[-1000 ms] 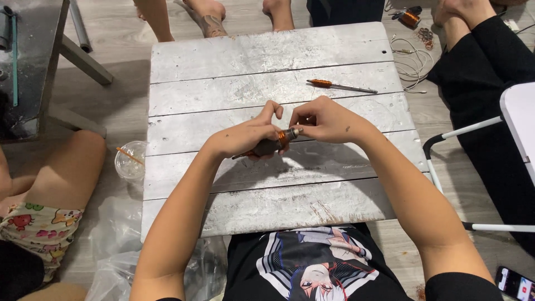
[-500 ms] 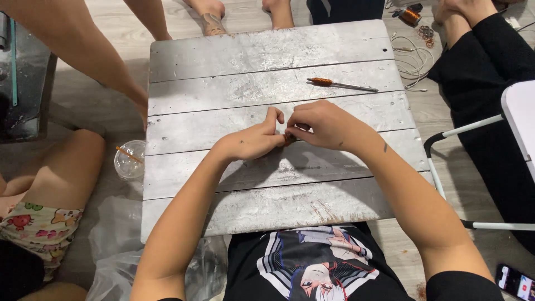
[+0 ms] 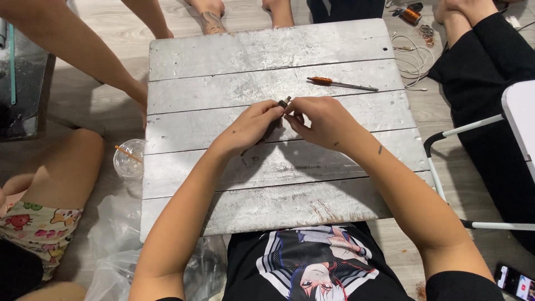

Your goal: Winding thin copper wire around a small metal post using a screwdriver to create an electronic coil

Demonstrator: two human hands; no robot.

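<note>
Off the table's left edge, a clear plastic cup [image 3: 129, 159] with an orange straw stands on the floor, close beside a seated person's bare knee. Above it, another person's arm [image 3: 83, 53] reaches in from the upper left, its hand at the left edge of the table [image 3: 223, 53], a low top of grey, worn wooden planks.

Near the middle of the table the left hand [image 3: 251, 125] grips a small dark tool [image 3: 277, 118], thumb and fingers closed round its lower part; most of the tool is hidden, so its kind cannot be told. Only its metal tip pokes out between the two hands. The right hand [image 3: 323, 120] meets the left there, fingertips pinched on that tip, the rest of the hand curled over the plank.

Farther back and to the right, an orange-handled screwdriver [image 3: 340, 83] lies alone on the second plank, well apart from both hands. Past the table's far right corner, a coil of pale cable [image 3: 415, 58] rests on the floor beside a small spool of copper wire [image 3: 411, 14].
</note>
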